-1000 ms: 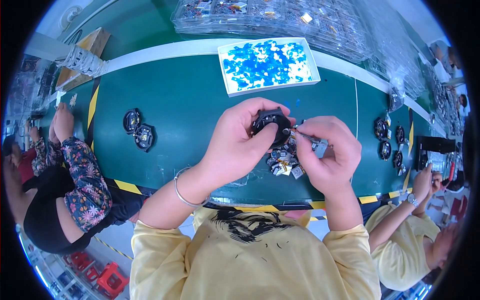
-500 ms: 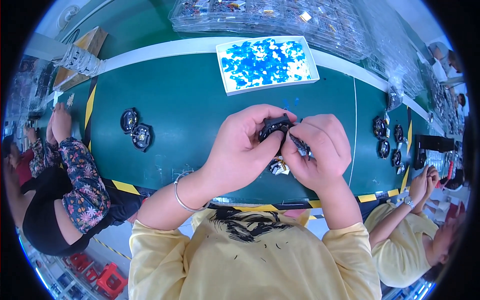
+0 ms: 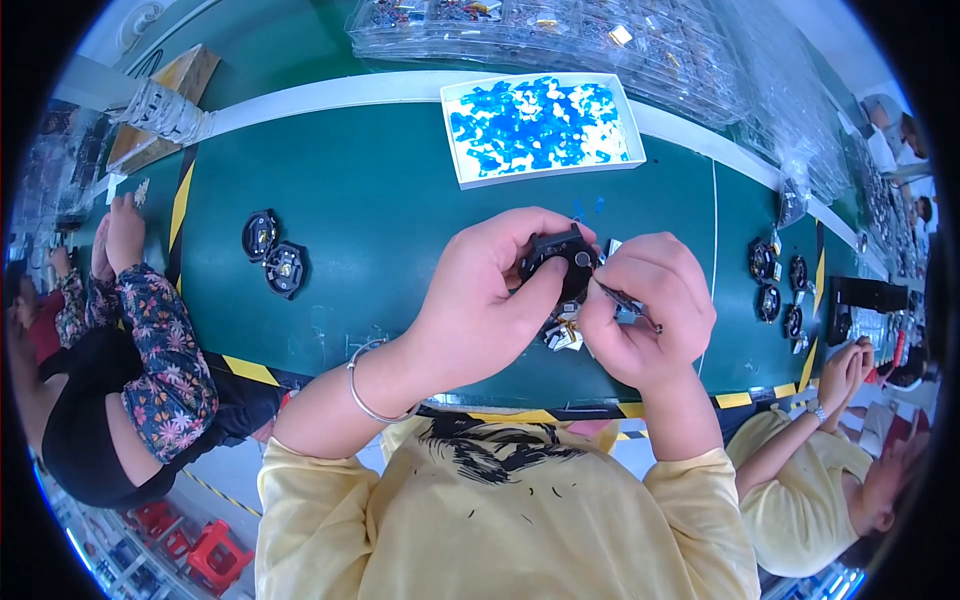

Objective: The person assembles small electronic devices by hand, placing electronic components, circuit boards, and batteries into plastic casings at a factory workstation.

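Observation:
Over the middle of the bench, my left hand (image 3: 490, 280) is closed round a black round watch case (image 3: 578, 262), its thumb pressed on the case's face. My right hand (image 3: 655, 305), just right of it, pinches a thin dark strip-like piece (image 3: 625, 300) pointing at the case's edge; its exact kind is unclear. Beneath the hands lie small white and gold parts (image 3: 565, 335), partly hidden by my fingers. Two black round watch parts, an upper one (image 3: 261, 235) and a lower one (image 3: 286, 270), lie side by side at the left.
A white box (image 3: 462, 170) of small blue pieces stands behind my hands, with loose blue bits (image 3: 600, 205) nearer. Clear compartment trays (image 3: 540, 45) line the back. Several black round parts (image 3: 768, 300) lie right. Co-workers' hands are at left (image 3: 122, 235) and right (image 3: 845, 375).
My right hand has drawn slightly right, away from the case, with the dark piece in its fingers. More of the case's face shows in my left hand.

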`<state>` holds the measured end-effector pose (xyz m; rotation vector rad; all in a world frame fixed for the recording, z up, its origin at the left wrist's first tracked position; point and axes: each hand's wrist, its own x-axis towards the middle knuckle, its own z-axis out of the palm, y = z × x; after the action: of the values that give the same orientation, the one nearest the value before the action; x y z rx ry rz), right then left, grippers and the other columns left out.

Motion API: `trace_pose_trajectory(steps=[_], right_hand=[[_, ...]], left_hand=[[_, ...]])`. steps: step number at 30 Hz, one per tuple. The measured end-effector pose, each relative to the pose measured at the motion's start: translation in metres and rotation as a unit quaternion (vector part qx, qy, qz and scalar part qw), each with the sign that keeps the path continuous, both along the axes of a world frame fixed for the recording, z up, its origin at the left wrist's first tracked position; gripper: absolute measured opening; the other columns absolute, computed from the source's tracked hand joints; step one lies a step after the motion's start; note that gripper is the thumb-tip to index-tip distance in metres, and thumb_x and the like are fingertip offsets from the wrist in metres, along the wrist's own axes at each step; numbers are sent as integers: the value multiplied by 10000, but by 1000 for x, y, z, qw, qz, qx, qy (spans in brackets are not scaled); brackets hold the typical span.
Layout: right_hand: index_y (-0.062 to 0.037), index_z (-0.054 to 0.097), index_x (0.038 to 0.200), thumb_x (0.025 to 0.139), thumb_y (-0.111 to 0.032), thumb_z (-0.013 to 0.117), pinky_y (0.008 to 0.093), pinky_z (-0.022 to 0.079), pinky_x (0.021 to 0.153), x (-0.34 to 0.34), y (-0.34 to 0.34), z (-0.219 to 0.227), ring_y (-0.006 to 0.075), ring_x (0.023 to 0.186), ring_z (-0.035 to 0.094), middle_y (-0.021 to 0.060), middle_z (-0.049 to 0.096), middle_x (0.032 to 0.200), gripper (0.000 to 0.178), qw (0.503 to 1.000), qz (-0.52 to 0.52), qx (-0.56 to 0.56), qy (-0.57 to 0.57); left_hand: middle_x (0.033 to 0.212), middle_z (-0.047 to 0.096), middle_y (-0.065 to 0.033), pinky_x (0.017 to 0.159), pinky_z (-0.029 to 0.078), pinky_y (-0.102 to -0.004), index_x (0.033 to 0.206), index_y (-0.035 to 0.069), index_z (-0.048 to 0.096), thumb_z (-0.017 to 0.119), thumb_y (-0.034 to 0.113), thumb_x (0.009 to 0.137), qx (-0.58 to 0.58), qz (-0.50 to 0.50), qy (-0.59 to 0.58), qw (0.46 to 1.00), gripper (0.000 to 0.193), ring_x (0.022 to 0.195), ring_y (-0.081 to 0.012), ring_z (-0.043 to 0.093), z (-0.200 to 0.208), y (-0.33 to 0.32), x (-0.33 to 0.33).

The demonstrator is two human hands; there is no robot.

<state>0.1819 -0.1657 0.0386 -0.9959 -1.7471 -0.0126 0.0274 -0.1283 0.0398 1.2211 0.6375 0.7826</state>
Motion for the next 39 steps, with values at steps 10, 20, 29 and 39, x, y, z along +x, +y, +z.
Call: trace_pose_trajectory(steps=[10, 20, 29, 39], right_hand=[[-19, 569, 753, 610, 23, 628, 288, 445, 527, 3, 2, -2, 219, 600, 545, 87, 556, 695, 160, 999, 5, -28, -24], [-12, 559, 736, 585, 28, 596, 274, 435, 513, 3, 0, -1, 195, 580, 533, 80, 547, 674, 161, 998, 11, -56, -14], [-16, 559, 732, 606, 19, 606, 278, 435, 514, 4, 1, -2, 197, 579, 534, 76, 542, 655, 139, 998, 23, -59, -5], [-23, 577, 746, 613, 6, 650, 285, 443, 527, 2, 1, -1, 218, 601, 546, 89, 564, 699, 155, 997, -11, -47, -67]], left_hand=[[973, 593, -50, 702, 475, -206, 1060, -22, 530, 435, -84, 848, 36, -17, 88, 995, 241, 845, -56, 552, 6, 1, -1], [967, 600, -67, 746, 478, -222, 1047, -28, 530, 438, -86, 842, 49, -26, 99, 994, 232, 872, -79, 558, 6, 1, -4], [982, 602, -73, 769, 478, -230, 1035, -33, 529, 446, -90, 832, 24, -38, 69, 997, 226, 886, -89, 562, 5, 4, -6], [1000, 598, -74, 784, 470, -234, 1049, -34, 527, 470, -79, 836, 41, -37, 75, 996, 225, 892, -92, 558, 6, 1, -7]])
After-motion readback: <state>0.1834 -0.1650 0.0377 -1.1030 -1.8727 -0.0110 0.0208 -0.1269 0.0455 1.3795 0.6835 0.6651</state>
